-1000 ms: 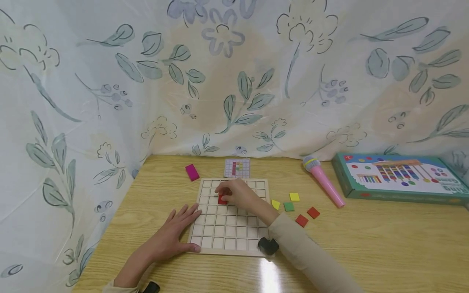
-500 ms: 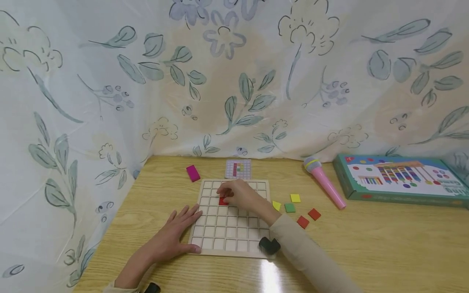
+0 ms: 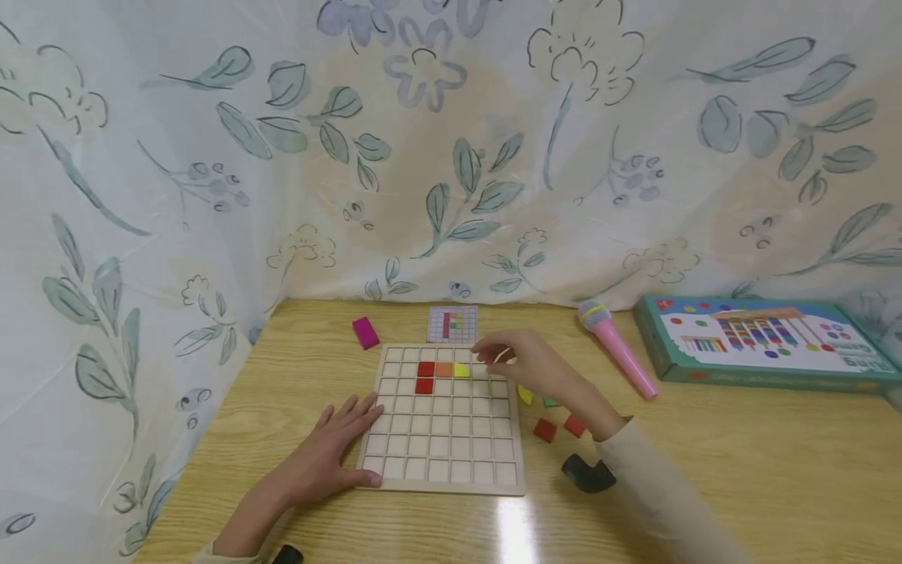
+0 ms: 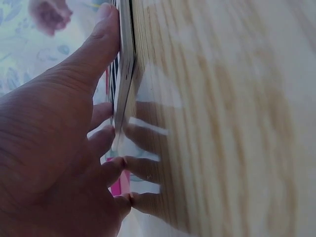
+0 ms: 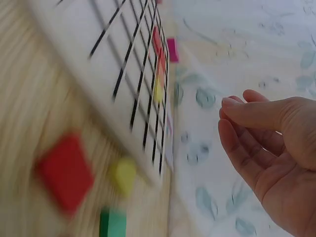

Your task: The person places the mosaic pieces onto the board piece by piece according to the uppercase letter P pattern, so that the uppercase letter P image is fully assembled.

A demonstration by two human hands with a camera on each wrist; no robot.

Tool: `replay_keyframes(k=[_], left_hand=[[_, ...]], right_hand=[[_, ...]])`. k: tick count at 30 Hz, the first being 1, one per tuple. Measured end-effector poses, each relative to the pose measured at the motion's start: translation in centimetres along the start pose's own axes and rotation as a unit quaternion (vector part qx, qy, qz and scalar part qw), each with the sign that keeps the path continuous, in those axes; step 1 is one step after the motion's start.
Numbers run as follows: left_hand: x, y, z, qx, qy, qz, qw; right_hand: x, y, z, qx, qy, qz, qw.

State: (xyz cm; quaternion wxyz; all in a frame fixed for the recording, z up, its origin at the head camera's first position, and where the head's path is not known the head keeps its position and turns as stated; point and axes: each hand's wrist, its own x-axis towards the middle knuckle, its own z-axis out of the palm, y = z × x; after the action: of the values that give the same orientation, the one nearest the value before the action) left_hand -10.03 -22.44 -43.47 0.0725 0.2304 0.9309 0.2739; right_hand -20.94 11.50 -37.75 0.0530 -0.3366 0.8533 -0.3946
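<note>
Right hand (image 3: 524, 364) has shifted rightward, loosely curled, pinching nothing visible; the left hand (image 3: 331, 454) lies spread against the board (image 3: 440, 446). Red tiles (image 3: 545, 430) look light, stiff (pinch opposite edges, I'd say).

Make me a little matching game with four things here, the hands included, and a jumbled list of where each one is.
Things:
1. left hand
2. right hand
3. orange tile
4. microphone

Places:
A. lying on the table, just left of the long box
B. in the air near the far right corner of the board
C. touching the board's left edge
D. in the board, between a red tile and a yellow tile

Pairs: 1-C, 2-B, 3-D, 4-A
</note>
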Motion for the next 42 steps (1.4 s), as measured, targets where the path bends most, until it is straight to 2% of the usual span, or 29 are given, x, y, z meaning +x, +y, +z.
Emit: replay_keyframes(k=[6,13,16,19,23,30,36,42], left_hand=[[-0.1,0.1,-0.2,0.001,0.001,-0.002,1.0],[-0.1,0.3,-0.1,-0.001,-0.001,-0.003,1.0],[-0.2,0.3,-0.1,-0.002,-0.004,-0.008,1.0],[-0.3,0.2,0.0,-0.001,-0.003,-0.009,1.0],[-0.3,0.2,0.0,0.003,0.003,-0.001,1.0],[-0.1,0.1,0.0,0.005,0.004,-0.001,1.0],[-0.2,0.1,-0.1,0.0,0.005,0.0,1.0],[-0.1,0.1,-0.2,0.002,0.002,0.001,1.0]], right_hand=[[-3.9,2.6,-2.4,-0.033,0.012,0.007,0.9993],[-8.9,5.2,-4.4,-0.093,0.015,0.041,0.9947],[-10.4,5.7,-4.9,-0.099,0.009,0.059,0.9933],[-11.5,6.1,-5.1,-0.098,-0.004,0.06,0.9934],[-12.2,6.4,-5.2,-0.11,-0.022,0.046,0.9926],[-12.3,6.3,-5.1,-0.12,-0.041,0.046,0.9908],[-12.4,5.9,-5.1,-0.14,-0.045,0.012,0.9891],[-12.4,5.4,-5.3,-0.105,-0.058,0.058,0.9911]])
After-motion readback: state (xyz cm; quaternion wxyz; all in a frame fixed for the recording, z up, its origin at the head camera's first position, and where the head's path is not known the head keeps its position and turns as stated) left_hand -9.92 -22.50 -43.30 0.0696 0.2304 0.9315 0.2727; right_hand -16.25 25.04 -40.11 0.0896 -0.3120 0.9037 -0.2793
